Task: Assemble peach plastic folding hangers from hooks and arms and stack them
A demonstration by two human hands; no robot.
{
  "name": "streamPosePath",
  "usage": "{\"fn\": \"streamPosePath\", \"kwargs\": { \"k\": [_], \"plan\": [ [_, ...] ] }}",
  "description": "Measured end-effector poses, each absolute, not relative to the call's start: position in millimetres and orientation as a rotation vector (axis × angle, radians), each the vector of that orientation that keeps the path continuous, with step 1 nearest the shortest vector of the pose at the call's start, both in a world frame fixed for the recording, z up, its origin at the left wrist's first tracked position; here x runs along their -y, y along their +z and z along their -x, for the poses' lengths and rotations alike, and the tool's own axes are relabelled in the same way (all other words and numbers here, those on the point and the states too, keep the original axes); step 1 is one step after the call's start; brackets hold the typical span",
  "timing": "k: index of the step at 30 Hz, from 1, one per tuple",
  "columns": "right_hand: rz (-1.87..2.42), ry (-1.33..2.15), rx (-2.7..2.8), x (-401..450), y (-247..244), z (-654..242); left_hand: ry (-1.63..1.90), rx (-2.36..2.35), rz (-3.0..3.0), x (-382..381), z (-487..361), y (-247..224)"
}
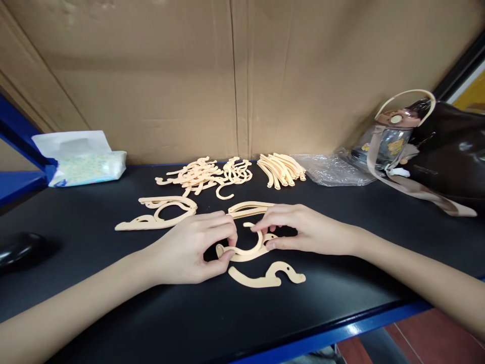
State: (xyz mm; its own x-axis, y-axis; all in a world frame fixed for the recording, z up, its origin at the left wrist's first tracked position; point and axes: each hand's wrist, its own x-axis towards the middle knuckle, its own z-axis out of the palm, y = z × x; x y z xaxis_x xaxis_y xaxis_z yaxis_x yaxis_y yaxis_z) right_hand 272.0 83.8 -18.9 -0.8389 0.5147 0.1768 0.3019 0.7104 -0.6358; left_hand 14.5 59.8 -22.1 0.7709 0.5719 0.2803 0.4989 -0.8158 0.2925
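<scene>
My left hand [197, 247] pinches the left end of a cream plastic hanger arm [244, 258] between thumb and fingers. A curved cream hook [259, 243] lies over that arm, its stem running toward my left fingertips. My right hand [303, 230] is closed around the hook's curve and the arm's right part, the thumb in front and fingers behind. Just in front lies a loose hanger arm [255, 282] with a small hole near its right end. Behind my hands, two slim curved strips [250, 206] lie joined or stacked, partly hidden by my right hand.
A folded hanger [176, 221] lies left. Along the back are piles of hanger arms [199, 174], hooks [237, 172] and curved strips [280, 169]. A clear plastic bag [329, 169], bottle [392, 139] and dark bag [450, 151] stand right; tissues [89, 164] and a black mouse [20, 247] left.
</scene>
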Motion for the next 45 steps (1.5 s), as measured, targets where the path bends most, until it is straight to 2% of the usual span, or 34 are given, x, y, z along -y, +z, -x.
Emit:
{"fn": "streamPosePath", "kwargs": {
  "k": [5, 12, 17, 22, 36, 45],
  "plan": [
    [0.792, 1.095, 2.236, -82, -20, -267, 0.606, -1.021, -2.576, -55, -17, -20],
    [0.847, 1.277, 2.074, -83, -20, -264, 0.673, -1.102, -2.493, -46, -23, -17],
    [0.861, 1.181, 1.839, -97, -25, -272, 0.767, -1.347, -2.632, -59, -17, -23],
    [0.914, 1.156, 1.671, -111, -29, -277, 0.663, -1.484, -2.790, -73, -8, -30],
    [0.998, 1.252, 1.540, -111, -28, -275, 0.625, -1.381, -2.866, -70, -8, -28],
    [0.993, 1.266, 1.570, -110, -26, -275, 0.585, -0.934, -3.035, -69, -11, -28]
  ]
}}
